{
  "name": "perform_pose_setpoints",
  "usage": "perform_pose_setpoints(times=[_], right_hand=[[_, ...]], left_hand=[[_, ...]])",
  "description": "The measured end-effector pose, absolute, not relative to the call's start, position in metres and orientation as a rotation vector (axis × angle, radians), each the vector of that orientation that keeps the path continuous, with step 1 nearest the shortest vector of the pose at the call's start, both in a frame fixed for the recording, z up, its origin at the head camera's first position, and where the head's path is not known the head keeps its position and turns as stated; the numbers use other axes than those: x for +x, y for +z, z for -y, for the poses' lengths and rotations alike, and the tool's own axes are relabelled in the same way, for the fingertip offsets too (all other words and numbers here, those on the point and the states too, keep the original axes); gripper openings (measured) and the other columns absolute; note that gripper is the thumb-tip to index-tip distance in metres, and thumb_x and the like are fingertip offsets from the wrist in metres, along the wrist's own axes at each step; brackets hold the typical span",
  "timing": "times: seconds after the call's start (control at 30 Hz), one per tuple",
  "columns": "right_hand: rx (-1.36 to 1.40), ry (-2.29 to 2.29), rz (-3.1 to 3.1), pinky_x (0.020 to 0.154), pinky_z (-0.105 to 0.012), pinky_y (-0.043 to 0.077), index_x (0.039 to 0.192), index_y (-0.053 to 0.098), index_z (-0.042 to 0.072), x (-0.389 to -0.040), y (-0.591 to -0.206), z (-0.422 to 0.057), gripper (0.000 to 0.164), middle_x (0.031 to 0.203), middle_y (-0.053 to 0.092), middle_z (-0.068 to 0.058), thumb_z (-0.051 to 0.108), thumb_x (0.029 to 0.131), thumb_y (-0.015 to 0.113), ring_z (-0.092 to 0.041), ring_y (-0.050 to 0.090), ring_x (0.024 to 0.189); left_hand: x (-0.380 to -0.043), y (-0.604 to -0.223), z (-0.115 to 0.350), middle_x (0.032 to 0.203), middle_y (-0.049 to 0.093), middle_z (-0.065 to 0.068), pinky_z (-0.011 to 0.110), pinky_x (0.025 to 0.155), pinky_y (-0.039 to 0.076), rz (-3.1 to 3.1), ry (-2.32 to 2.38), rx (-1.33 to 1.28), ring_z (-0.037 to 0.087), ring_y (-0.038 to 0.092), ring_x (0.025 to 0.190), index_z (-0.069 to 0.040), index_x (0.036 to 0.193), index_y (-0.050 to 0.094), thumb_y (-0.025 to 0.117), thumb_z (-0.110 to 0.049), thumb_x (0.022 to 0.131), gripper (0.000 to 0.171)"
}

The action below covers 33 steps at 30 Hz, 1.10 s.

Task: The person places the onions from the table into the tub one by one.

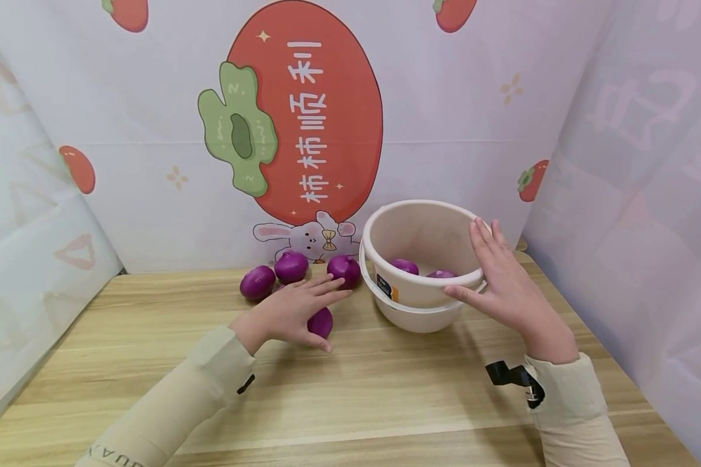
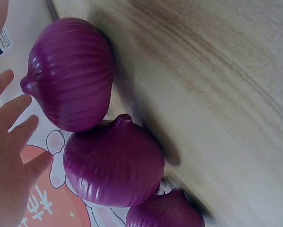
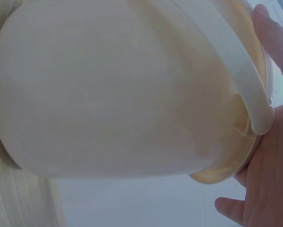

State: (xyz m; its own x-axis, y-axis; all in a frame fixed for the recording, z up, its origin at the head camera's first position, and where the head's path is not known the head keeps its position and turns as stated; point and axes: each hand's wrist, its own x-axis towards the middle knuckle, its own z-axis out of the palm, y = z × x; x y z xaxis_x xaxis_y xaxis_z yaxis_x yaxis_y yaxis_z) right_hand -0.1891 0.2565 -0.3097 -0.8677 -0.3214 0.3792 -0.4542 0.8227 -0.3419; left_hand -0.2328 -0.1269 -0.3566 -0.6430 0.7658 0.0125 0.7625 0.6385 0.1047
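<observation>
My left hand (image 1: 289,311) hovers palm down over a purple onion (image 1: 321,322), its fingers spread and holding nothing. More onions lie behind it: one at the left (image 1: 258,283), one at the back (image 1: 291,266), one near the bucket (image 1: 345,267). In the left wrist view the extended fingers are beside a large onion (image 2: 73,73), with a second onion (image 2: 114,163) close to it. My right hand (image 1: 514,295) rests at the right rim of a white bucket (image 1: 420,318), fingers straight and thumb toward the front. Inside the bucket are an onion (image 1: 405,265) and another onion (image 1: 442,274).
The wooden table (image 1: 350,402) meets a printed cloth backdrop (image 1: 444,117) behind the onions, with cloth walls on both sides. The bucket's handle (image 3: 236,56) hangs down around its outside. A black strap (image 1: 505,374) sticks out at the right cuff.
</observation>
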Motion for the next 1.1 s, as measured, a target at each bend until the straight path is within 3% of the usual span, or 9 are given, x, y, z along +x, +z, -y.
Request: perform_pose_setpoints(times=[0.37, 0.7, 1.1], right_hand=[[0.569, 0.606, 2.718, 0.119, -0.067, 0.013, 0.159, 0.004, 0.004, -0.186, -0.309, -0.258, 0.111, 0.167, 0.003, -0.017, 0.053, 0.085, 0.071, -0.034, -0.011, 0.155], [0.593, 0.617, 2.694, 0.121, -0.064, 0.011, 0.159, 0.005, 0.003, -0.188, -0.310, -0.257, 0.111, 0.167, 0.003, -0.016, 0.052, 0.085, 0.072, -0.035, -0.011, 0.155], [0.601, 0.623, 2.691, 0.122, -0.062, 0.009, 0.159, 0.004, 0.003, -0.189, -0.310, -0.257, 0.110, 0.167, 0.004, -0.017, 0.052, 0.086, 0.071, -0.035, -0.011, 0.155]], left_hand=[[-0.238, -0.363, 0.127, 0.156, 0.041, 0.015, 0.055, 0.111, 0.041, -2.744, 0.238, 1.368, 0.039, 0.035, 0.146, -0.012, 0.150, 0.043, 0.080, -0.057, 0.074, 0.095], [-0.240, -0.366, 0.133, 0.149, 0.051, 0.009, 0.048, 0.112, 0.042, -2.760, 0.173, 1.337, 0.028, 0.048, 0.139, -0.015, 0.148, 0.047, 0.081, -0.054, 0.075, 0.090], [-0.239, -0.368, 0.133, 0.145, 0.055, 0.006, 0.049, 0.111, 0.043, -2.764, 0.118, 1.326, 0.026, 0.051, 0.136, -0.015, 0.145, 0.051, 0.082, -0.053, 0.074, 0.086]])
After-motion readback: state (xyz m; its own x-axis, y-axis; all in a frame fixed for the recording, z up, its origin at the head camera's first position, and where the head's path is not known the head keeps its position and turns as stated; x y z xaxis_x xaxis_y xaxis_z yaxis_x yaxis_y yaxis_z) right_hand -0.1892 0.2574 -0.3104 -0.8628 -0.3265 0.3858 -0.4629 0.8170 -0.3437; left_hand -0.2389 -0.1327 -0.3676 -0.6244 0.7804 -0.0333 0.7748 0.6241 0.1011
